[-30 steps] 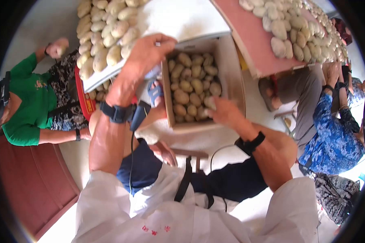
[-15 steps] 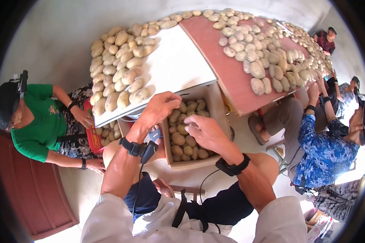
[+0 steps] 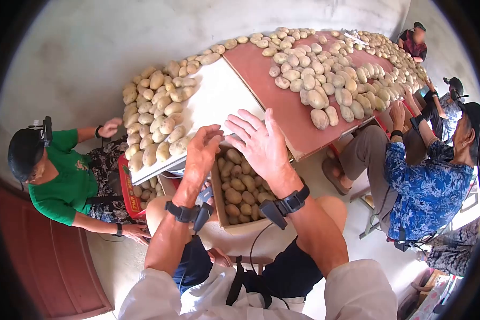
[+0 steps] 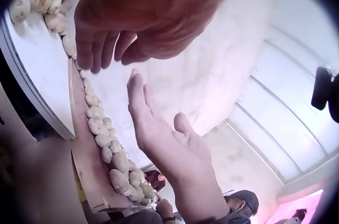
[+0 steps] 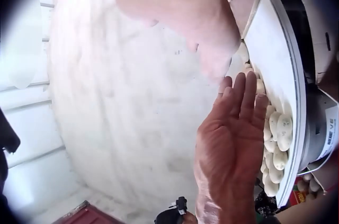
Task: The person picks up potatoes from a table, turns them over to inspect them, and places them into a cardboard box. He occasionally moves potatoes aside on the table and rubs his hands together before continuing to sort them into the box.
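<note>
Both hands are raised over the near side of a cardboard box [image 3: 240, 228] holding many potatoes [image 3: 242, 186]. The left hand [image 3: 201, 154] has bent, relaxed fingers and holds nothing; in the right wrist view the same left hand [image 5: 233, 139] shows an empty palm. Beside it, the right hand [image 3: 260, 144] is spread with its fingers extended, nothing in it. The left wrist view shows the left hand [image 4: 153, 15] above and the right hand [image 4: 169, 144] below, a gap between them. Part of the box is hidden behind the hands.
Potatoes lie on a white board [image 3: 218, 101] and a reddish board [image 3: 261, 69]. A person in green [image 3: 64, 176] sits at the left near a red box [image 3: 130, 186] of potatoes. A person in a blue patterned shirt [image 3: 426, 186] sits at the right, others farther back.
The right hand has left the potatoes in the box, risen and spread its fingers. The left hand has stayed up near it. The head view has shifted, and the person in green has raised a hand.
</note>
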### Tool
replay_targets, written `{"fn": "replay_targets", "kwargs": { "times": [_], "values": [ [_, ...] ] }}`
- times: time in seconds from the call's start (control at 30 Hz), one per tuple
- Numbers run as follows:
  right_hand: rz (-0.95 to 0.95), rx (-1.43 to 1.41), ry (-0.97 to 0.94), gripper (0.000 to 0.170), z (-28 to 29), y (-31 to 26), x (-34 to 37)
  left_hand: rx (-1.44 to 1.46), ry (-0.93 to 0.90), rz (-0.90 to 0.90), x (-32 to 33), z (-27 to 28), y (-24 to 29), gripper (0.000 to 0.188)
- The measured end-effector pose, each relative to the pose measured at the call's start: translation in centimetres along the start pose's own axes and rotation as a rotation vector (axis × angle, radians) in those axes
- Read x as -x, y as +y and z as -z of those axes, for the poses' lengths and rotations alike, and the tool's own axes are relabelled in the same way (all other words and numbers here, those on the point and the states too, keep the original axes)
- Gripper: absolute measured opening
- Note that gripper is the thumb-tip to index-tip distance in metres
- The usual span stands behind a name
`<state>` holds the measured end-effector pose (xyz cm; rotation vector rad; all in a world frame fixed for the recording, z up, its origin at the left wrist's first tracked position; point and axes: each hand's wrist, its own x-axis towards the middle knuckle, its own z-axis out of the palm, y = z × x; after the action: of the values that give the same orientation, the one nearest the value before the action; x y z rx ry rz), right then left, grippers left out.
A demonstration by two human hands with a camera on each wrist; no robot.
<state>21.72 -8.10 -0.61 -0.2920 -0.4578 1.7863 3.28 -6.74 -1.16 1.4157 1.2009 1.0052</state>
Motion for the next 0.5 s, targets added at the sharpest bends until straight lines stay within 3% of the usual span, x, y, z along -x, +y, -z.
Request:
{"fn": "replay_targets", "kwargs": {
  "times": [0.07,0.1,0.13,0.23,0.27,0.3,0.4,0.43,0.5],
  "values": [
    [0.0,0.01,0.03,0.085,-0.6,0.2,0.3,-0.212,0.238,-0.264,1.0,-1.0,0.7,0.044],
    [-0.024,0.012,0.052,0.085,-0.4,0.6,0.1,-0.115,0.218,-0.259,2.5,-2.5,2.3,0.055],
    [-0.032,0.043,0.05,0.083,-0.5,0.9,0.1,-0.289,0.169,-0.293,3.3,-3.2,2.8,0.065],
    [-0.06,0.019,-0.005,0.087,0.7,3.0,-1.1,-0.389,-0.021,-0.421,5.8,-7.0,4.9,0.074],
    [-0.042,0.044,-0.003,0.079,-0.1,3.2,-0.2,-0.398,-0.077,-0.426,6.8,-8.5,6.6,0.079],
    [-0.035,0.048,-0.067,0.077,0.6,3.5,0.1,-0.643,0.007,-0.548,6.3,-9.2,4.2,0.083],
    [-0.084,0.005,-0.136,0.075,3.3,4.3,-0.9,-0.522,-0.019,-0.561,6.5,-9.3,5.6,0.085],
    [-0.135,-0.032,-0.133,0.074,3.1,4.3,-1.2,-0.407,-0.024,-0.544,5.2,-8.9,4.7,0.085],
    [-0.109,-0.006,-0.085,0.073,1.4,4.4,-0.8,-0.463,-0.009,-0.575,4.7,-8.2,4.3,0.085]
  ]
}}
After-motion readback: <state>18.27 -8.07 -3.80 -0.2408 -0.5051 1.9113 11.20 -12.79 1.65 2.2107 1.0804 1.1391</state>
